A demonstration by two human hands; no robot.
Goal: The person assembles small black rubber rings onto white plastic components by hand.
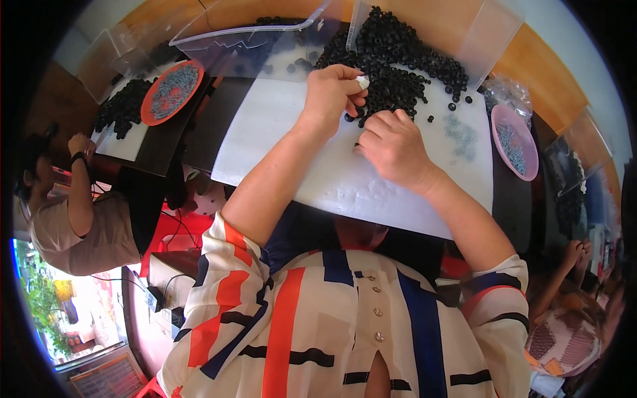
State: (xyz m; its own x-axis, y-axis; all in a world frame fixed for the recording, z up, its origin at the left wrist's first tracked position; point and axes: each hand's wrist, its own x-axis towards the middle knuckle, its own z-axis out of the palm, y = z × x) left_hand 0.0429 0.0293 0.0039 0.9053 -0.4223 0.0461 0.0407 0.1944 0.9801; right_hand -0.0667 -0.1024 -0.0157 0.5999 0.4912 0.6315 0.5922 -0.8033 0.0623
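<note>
My left hand (330, 99) is over the near edge of a heap of small black ring-shaped parts (398, 63). Its fingers are curled together in a pinch, with a white wrap or scrap (362, 82) at the thumb and fingertips; anything else inside the grip is hidden. To its right, my right hand (396, 147) is closed just above a white foam sheet (285, 146). A small black part (358, 147) shows at its fingertips. The two hands are apart.
Loose small grey pieces, like screws (462, 137), lie on the sheet's right side. A pink dish (515, 142) of similar pieces stands beyond them. Clear plastic bins (265, 41) are at the back. Left are an orange dish (172, 93) and a co-worker (86, 205); another person (564, 325) sits right.
</note>
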